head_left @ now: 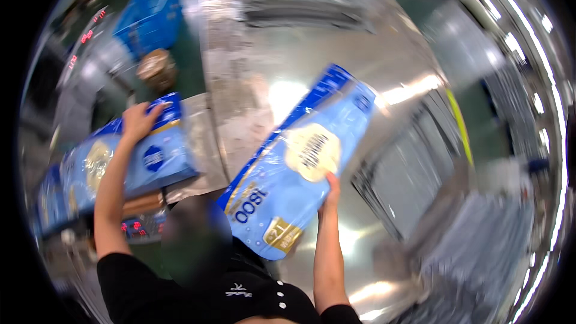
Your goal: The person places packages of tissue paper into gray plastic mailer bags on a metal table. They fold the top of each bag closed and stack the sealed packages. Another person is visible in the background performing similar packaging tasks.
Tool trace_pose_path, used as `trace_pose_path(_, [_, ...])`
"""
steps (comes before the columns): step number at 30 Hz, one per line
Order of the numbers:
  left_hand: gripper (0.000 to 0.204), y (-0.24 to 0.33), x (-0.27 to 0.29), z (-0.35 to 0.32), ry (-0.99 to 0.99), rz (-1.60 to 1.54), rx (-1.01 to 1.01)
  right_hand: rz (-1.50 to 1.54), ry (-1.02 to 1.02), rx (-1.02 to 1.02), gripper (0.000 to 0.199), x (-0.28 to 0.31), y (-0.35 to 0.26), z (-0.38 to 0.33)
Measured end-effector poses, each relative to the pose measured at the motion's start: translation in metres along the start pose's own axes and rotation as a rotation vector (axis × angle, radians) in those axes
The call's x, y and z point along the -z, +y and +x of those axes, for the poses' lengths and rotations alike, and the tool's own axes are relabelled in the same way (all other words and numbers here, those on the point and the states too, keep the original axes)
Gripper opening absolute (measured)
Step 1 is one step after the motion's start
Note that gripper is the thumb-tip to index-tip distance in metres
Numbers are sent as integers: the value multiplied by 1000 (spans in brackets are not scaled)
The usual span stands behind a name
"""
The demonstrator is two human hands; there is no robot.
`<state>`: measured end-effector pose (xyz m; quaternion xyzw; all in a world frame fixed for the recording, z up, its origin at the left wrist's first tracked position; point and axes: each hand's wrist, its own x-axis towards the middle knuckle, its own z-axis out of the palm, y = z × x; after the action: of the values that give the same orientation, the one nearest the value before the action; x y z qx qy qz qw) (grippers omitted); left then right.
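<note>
A light-blue soft plastic pack (pixel 270 171) with a dark-blue edge and a cream round patch lies tilted in front of my body, over the metal table. My right hand (pixel 329 192) is closed on its right edge, thumb on the upper face. To the left, my left hand (pixel 141 121) grips the dark-blue top edge of another pack (pixel 171 159) of the same kind. Its fingers curl over the film, partly blurred. More such blue packs (pixel 51 201) sit beyond it at the far left. The undersides of both held packs are hidden.
The metal table (pixel 384 66) carries a stack of grey plastic bags (pixel 414 162) on the right and grey wrapped bundles (pixel 306 3) at its far end. More grey bags (pixel 480 246) are at lower right. A blue crate (pixel 150 18) and a brown tape roll (pixel 157 70) stand far left.
</note>
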<state>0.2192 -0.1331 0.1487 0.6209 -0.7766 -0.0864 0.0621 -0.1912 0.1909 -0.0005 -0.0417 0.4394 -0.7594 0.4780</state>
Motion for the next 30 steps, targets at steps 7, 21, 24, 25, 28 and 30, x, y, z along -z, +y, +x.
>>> trace_pose_path(7, [53,76,-13,12,423,-204,-263,-542,187,345,104,-8,-119,-122])
trace_pose_path(21, [72,553,-140,-121,-178,-519,-1550,-528,989,221,100,86,-93,-482])
trace_pose_path(24, [66,564,-225,-196,-164,-63,-1915,-390,1190,111,96,96,-50,-516])
trace_pose_path(25, [60,565,-263,-207,-102,2,-1922,-348,1228,82,96,96,-40,-526])
trace_pose_path(28, [47,529,-331,-213,28,140,-1945,-252,1251,43,96,105,-21,-540])
trace_pose_path(30, [41,497,-335,-217,56,101,-1980,-213,1229,47,95,112,-21,-544])
